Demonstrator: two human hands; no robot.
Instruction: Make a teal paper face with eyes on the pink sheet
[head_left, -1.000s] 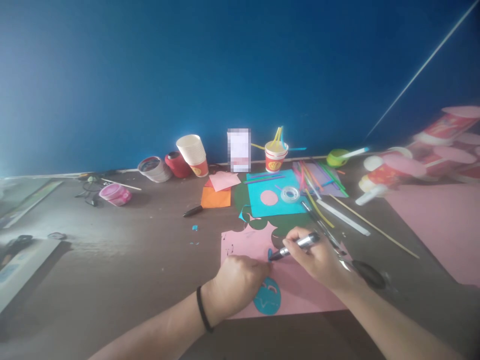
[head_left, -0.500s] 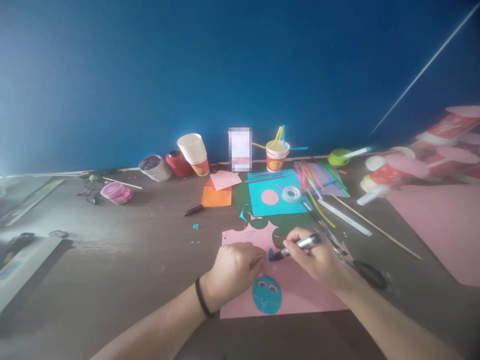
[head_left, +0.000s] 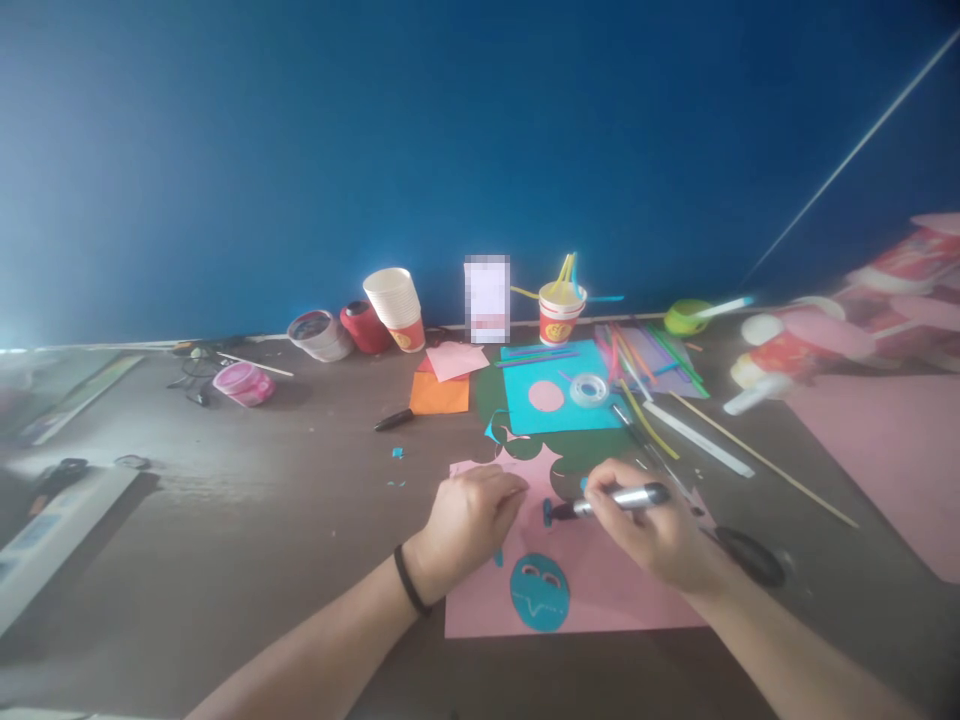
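My right hand (head_left: 645, 525) grips a silver and black marker (head_left: 616, 500), its dark tip at a small blue paper piece (head_left: 547, 513) on the pink sheet (head_left: 622, 590). My left hand (head_left: 476, 515) rests on that sheet with curled fingers pressed together; whatever lies inside them is hidden. Its fingertips are just left of the small piece, apart from it. Below sits a blue paper disc (head_left: 540, 605) with two eye-like cutouts and a wavy light line. One more blue scrap (head_left: 499, 557) peeks out beside my left hand.
Scissors (head_left: 750, 556) lie by my right wrist. Behind are a blue sheet (head_left: 525, 415), a tape roll (head_left: 589, 390), pipe cleaners (head_left: 637, 355), stacked paper cups (head_left: 395, 300) and orange paper (head_left: 439, 394). A wooden stick (head_left: 772, 465) and pink-and-red cup shapes (head_left: 825, 335) are at right.
The marker lies flatter and my right hand has shifted slightly right. My left fingertips have drawn back from the small blue piece, and a blue scrap beside that hand now shows. The view has shifted slightly.
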